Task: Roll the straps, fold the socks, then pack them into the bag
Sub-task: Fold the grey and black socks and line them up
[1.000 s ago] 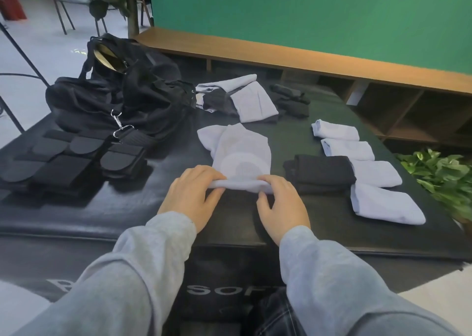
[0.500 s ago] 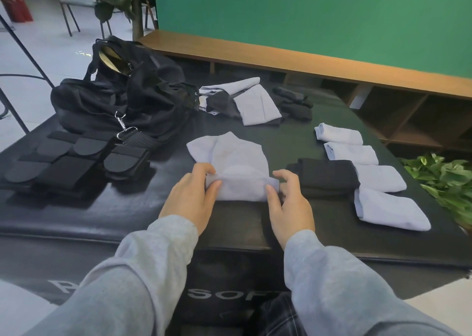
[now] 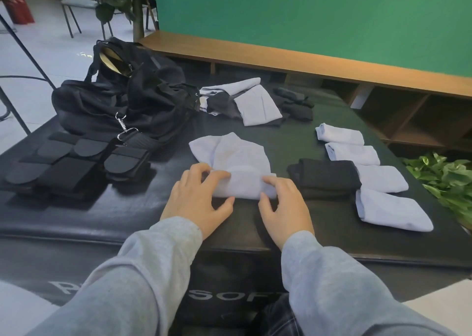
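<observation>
A left hand [image 3: 195, 201] and right hand [image 3: 283, 204] grip the rolled end of a pale blue sock [image 3: 240, 168] on a black tabletop [image 3: 127, 208]. Folded socks [image 3: 367, 176] lie to the right, a black bag [image 3: 120, 100] to the left.

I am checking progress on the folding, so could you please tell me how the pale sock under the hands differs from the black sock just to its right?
The pale sock is light lavender, the black sock dark. The pale sock is half done, its near end turned over and far end flat; the black sock is a compact bundle. The left hand and right hand grip the pale sock; nothing touches the black one. Both lie on the black mat.
</observation>
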A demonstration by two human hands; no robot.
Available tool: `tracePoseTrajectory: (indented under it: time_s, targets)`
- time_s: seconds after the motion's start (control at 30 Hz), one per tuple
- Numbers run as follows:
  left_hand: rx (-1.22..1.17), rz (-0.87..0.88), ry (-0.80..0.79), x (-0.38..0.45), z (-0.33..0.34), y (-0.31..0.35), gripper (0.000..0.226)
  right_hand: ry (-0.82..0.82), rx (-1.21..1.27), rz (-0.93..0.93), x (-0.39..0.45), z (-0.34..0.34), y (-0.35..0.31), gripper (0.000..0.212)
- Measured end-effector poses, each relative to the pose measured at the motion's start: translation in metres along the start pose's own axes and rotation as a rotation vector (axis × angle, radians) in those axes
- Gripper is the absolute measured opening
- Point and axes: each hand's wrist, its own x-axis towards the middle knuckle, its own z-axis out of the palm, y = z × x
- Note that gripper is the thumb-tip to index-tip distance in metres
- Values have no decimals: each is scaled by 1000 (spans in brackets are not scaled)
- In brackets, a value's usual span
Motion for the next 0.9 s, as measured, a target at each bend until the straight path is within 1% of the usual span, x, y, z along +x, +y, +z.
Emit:
tracePoseTrajectory:
  time_s: [0.1, 0.2, 0.4, 0.47, 0.67, 0.83, 0.9]
  targets:
    - [57, 5, -41, 0, 1, 0, 49, -12, -82, 21, 0, 1, -1, 40]
    - [91, 13, -66, 2, 1, 0, 51, -19, -194, 2, -1, 2, -1, 44]
    - [42, 15, -69, 3, -3, 1, 61, -92, -205, -27, 2, 1, -4, 42]
    - [7, 5, -59, 2, -5, 2, 57, -93, -181, -15, 3, -1, -5, 41]
    - [-73, -34, -26, 0, -10, 8, 33, -62, -114, 13, 0, -4, -7, 34]
    - [-135, -92, -19, -1, -12, 9, 27, -22, -12, 72, -1, -4, -6, 19]
    - [-150, -114, -20, 0, -8, 5, 28, -20, 41, 123, -2, -4, -5, 18]
